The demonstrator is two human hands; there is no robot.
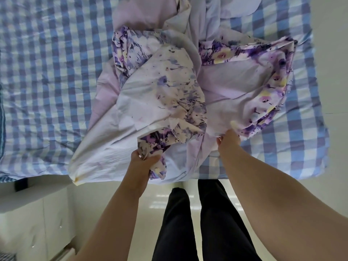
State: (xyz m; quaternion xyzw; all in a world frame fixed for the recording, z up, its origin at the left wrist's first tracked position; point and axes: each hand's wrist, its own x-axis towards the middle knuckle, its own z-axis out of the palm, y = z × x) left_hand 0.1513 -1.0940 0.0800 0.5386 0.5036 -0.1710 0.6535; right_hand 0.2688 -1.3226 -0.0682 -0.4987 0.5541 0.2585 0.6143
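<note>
Floral duvet cover [169,95]: lying crumpled in a heap on the near half of the bed [47,72], pale inner side showing in places, one corner hanging over the near edge; I am handling it with both hands. Left hand [144,160]: curling tight round a bunched printed fold at the bed edge. Right hand [228,139]: gripping the lilac hem close by, fingertips buried in cloth. Step, as I am judging it: finding an edge to straighten the cover; I am aiming to hold one single hem, draw the hands apart evenly, and lift so the heap unrolls without dragging the checked sheet [282,147] beneath.
</note>
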